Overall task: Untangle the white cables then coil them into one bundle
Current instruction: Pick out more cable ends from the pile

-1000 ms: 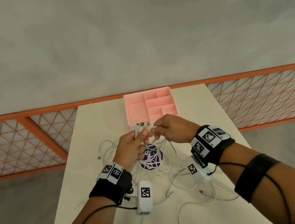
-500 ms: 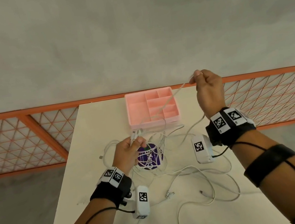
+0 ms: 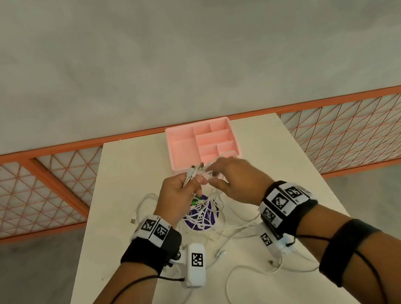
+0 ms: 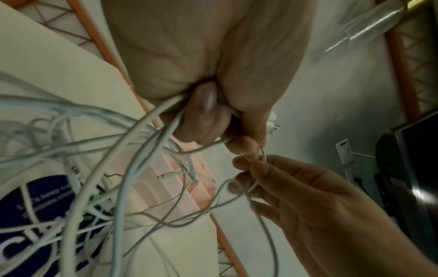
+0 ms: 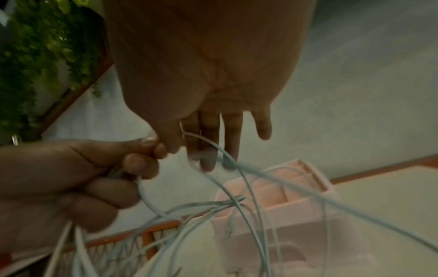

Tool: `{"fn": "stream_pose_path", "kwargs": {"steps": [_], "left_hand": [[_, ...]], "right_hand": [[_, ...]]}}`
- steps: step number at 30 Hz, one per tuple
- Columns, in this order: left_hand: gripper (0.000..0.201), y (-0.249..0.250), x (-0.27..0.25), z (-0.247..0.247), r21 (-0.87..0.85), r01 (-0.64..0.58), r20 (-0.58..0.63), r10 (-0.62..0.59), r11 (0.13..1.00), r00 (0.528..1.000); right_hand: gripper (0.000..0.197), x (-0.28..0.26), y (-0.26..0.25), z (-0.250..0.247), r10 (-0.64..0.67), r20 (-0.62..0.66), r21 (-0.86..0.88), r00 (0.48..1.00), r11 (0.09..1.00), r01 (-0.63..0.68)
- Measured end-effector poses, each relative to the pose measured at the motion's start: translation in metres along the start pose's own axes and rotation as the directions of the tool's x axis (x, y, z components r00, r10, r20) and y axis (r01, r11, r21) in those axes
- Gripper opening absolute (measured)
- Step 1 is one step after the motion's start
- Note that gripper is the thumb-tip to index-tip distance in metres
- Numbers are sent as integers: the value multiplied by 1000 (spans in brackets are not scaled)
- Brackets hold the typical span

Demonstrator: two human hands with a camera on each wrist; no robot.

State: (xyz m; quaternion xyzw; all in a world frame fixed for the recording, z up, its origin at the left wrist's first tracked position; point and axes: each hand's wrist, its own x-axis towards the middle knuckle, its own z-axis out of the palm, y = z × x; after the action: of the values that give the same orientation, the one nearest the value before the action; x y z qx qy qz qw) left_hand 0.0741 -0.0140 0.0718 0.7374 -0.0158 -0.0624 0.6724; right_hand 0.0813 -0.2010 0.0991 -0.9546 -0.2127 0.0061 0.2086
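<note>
Several white cables (image 3: 202,211) lie tangled on the table (image 3: 129,163), mostly over a round purple disc (image 3: 211,215). My left hand (image 3: 194,182) is raised above the tangle and grips a bunch of cable ends in its fist, connectors (image 3: 194,169) sticking out on top. In the left wrist view the left hand (image 4: 213,121) has strands trailing down to the table. My right hand (image 3: 211,176) sits right beside it and pinches one thin cable (image 5: 213,144) between thumb and forefinger. The other fingers (image 5: 233,135) of the right hand stay straight.
A pink divided tray (image 3: 175,150) stands at the table's far edge, just beyond the hands, and one cable drapes over its near wall. More loose cable (image 3: 227,290) and plugs lie near the front right. An orange mesh railing (image 3: 37,166) runs behind the table.
Half a second ago my right hand was raised far to the right, drawing one cable out taut. It has come back down beside the left hand, which stayed put holding its bunch.
</note>
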Motion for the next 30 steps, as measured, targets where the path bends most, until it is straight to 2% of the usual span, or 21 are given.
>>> {"fn": "stream_pose_path", "kwargs": {"steps": [1, 4, 6, 8, 11, 14, 16, 17, 21, 23, 25, 27, 29, 30], "left_hand": [[23, -2, -1, 1, -19, 19, 1, -19, 1000, 1000], [25, -11, -7, -2, -107, 94, 14, -93, 990, 996], [26, -18, -10, -7, -162, 120, 18, -119, 980, 993], [26, -24, -11, -13, -149, 127, 12, -127, 981, 992], [26, -34, -13, -17, -99, 154, 21, -152, 983, 988], [28, -45, -18, -21, -173, 216, -21, -223, 961, 975], [27, -51, -20, -26, -200, 234, -57, -249, 952, 967], [27, -52, -20, -28, -191, 233, -72, -250, 953, 965], [25, -45, -17, -29, -192, 197, -101, -219, 961, 970], [25, -39, -14, -29, -155, 172, -111, -190, 973, 975], [25, -33, -12, -27, -122, 158, -106, -171, 980, 980], [25, -28, -11, -22, -85, 149, -89, -156, 985, 984], [25, -23, -11, -15, -58, 139, -51, -142, 989, 989], [25, -20, -12, -10, -52, 133, -34, -135, 990, 990]], "right_hand": [[27, 2, -5, 1, -8, 30, 51, 1000, 999, 6], [27, 7, -11, -6, 9, 28, 247, 1000, 969, -16], [26, 10, -13, -18, 66, -30, 353, 997, 934, -51], [23, 15, -13, -32, 146, -140, 453, 979, 889, -68], [22, 24, -11, -59, 259, -312, 576, 914, 816, -34], [27, 29, -1, -90, 400, -470, 697, 787, 715, 53], [27, 27, 13, -106, 486, -498, 740, 719, 670, 60], [26, 25, 21, -109, 510, -491, 736, 707, 677, 23], [23, 10, 55, -93, 543, -396, 581, 740, 772, -256], [23, 3, 76, -72, 573, -253, 426, 779, 789, -443], [33, -4, 85, -50, 603, -87, 218, 793, 788, -576], [49, -9, 76, -33, 556, -40, 62, 830, 831, -553], [53, -13, 53, -20, 361, -27, 65, 932, 931, -359], [51, -13, 40, -13, 256, 27, 95, 966, 962, -257]]}}
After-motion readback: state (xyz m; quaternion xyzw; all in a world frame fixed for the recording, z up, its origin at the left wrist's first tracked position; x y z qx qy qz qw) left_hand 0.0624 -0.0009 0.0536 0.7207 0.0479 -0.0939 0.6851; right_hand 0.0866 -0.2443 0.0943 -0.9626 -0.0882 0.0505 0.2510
